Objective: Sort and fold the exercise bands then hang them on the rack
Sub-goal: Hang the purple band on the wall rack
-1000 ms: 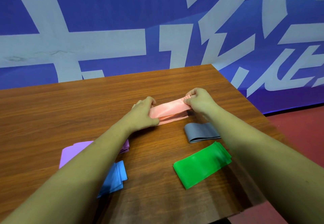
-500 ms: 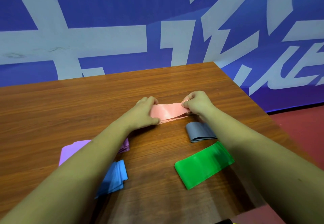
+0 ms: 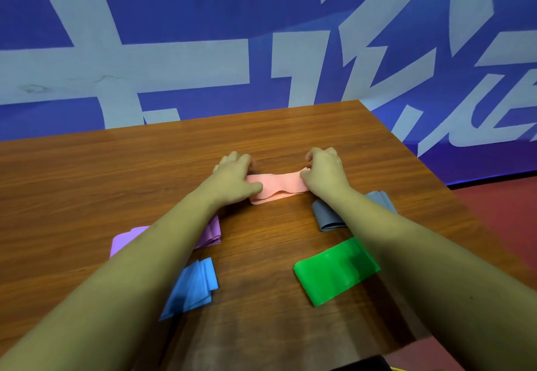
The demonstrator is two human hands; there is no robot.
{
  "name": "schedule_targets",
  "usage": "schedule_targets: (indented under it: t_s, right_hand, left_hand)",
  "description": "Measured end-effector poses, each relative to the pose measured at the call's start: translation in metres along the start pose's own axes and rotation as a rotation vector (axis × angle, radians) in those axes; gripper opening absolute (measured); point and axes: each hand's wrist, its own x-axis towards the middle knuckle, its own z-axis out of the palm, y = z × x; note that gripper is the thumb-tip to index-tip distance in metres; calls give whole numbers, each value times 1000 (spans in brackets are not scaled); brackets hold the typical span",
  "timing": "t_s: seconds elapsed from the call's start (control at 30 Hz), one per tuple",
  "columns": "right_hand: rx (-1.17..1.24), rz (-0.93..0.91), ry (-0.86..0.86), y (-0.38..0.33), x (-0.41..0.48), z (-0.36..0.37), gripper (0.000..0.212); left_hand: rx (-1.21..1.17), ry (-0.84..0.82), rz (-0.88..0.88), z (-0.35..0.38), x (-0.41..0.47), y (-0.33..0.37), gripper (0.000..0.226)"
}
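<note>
The pink band (image 3: 277, 184) lay folded in layers near the middle of the worktop (image 3: 116, 173), its length running left to right and its near edge showing loose, wavy layers. The left hand (image 3: 234, 178) was clamped over its left end, thumb pressed across the top layer and fingers bent down at the far edge. The right hand (image 3: 324, 174) gripped its right end with curled fingers, the thumb against the band, and the corner there stood slightly lifted. The two hands were apart, with the bare middle of the band showing between them.

Just nearer than the right hand, a folded grey band (image 3: 328, 216) lay partly hidden under the right forearm. Nearer still was a folded green band (image 3: 334, 271), set at a slant and apart from the grey one. On the left side a purple band (image 3: 128, 238) lay mostly under the left forearm, and a folded blue band (image 3: 194, 286) sat nearer than it, also partly covered by the arm.

Behind the worktop rose a blue banner (image 3: 174, 21) with large pale strokes, and a red floor (image 3: 499, 219) showed to the right
</note>
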Motion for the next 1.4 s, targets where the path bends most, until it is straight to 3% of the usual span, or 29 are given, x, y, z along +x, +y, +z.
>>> schedule_targets:
  t_s: [0.27, 0.5, 0.63, 0.83, 0.93, 1.03, 1.23, 1.4]
  right_hand:
    - [131, -156, 1, -41, -61, -29, 24]
    - [201, -293, -66, -82, -137, -28, 16]
    - [188, -363, -140, -110, -164, -12, 18]
    - [127, -433, -224, -146, -154, 39, 18]
    - [34, -379, -259, -146, -136, 68, 23]
    - [-1, -314, -285, -141, -128, 81, 26]
    - [108, -134, -310, -148, -132, 76, 30]
    - [127, -17, -383, -163, -135, 63, 18]
  left_hand:
    - [-183, 211, -6, -56, -76, -26, 20]
    - [-232, 298, -125, -82, -183, -55, 14]
    - [-164, 276, -143, -81, -222, -80, 33]
    - [-150, 110, -77, -72, -211, -120, 94]
    - [-37, -37, 0, -58, -184, -133, 108]
    - [77, -115, 56, -45, -166, -143, 102]
    - [-117, -72, 80, -45, -165, -146, 81]
    - [-204, -108, 7, -51, -173, -136, 71]
